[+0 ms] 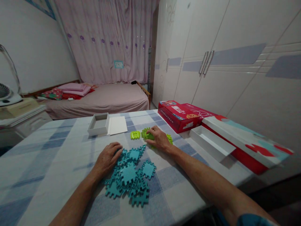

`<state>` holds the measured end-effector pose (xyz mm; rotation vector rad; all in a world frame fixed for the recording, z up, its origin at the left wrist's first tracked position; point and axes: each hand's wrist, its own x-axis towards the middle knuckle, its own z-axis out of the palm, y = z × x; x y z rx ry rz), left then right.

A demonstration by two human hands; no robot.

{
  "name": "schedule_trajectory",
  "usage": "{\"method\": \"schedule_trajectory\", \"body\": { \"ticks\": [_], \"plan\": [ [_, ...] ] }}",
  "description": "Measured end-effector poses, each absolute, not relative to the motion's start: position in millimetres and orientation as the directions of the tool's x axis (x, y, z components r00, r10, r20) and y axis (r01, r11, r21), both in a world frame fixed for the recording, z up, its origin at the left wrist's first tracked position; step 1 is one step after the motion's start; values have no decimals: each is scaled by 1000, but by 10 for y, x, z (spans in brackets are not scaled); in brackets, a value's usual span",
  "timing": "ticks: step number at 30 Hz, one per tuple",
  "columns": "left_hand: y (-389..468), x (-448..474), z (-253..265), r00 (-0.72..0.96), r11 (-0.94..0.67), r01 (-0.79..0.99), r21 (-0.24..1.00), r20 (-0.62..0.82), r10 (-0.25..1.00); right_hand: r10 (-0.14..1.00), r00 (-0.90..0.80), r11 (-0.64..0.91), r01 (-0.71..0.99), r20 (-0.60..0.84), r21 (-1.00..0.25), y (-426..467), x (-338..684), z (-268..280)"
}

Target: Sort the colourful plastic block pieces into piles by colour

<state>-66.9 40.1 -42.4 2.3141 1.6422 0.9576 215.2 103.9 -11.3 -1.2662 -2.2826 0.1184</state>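
Currently, we are observing the left hand (107, 157) resting at the far left edge of a heap of flat, notched teal pieces (128, 173), fingers bending close together; any pinch we cannot tell. We are finding the right hand (159, 138) curling its fingers over notched lime-green pieces (144, 134), grip unclear, on the blue-and-white checked cloth (58, 152).

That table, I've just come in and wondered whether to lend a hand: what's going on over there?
Someone's right hand is on a cluster of green pieces, partly hiding them, so whether it has picked one up is hard to tell. The left hand rests at the left edge of a loose pile of notched blue pieces, nearer the person. On the far side of the table, an open box stands to the left and a red box to the right.
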Motion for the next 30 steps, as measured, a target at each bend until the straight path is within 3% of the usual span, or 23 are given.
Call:
{"method": "schedule_trajectory", "body": {
  "ticks": [3,7,11,16,20,26,30],
  "plan": [
    [404,-678,-423,206,-387,800,459,396,895,811,-385,570,691,441,-444,1032,2140,-139],
    [427,-704,-436,211,-385,799,461,385,899,793,-310,587,619,525,-521,1046,2184,-68],
    [448,-724,-455,212,-380,799,466,374,903,710,-143,625,578,689,-525,956,2502,222],
    [455,-739,-478,222,-379,804,457,362,906,620,38,508,742,783,-438,805,3444,581],
    [469,-748,-493,224,-372,813,449,348,910,701,29,335,869,713,-364,789,4266,559],
    [470,-742,-485,225,-372,824,427,355,907,900,-3,165,928,436,-334,731,4788,278],
    [466,-736,-483,215,-361,834,418,357,909,885,38,90,963,464,-252,664,4782,256]
  ]
}}
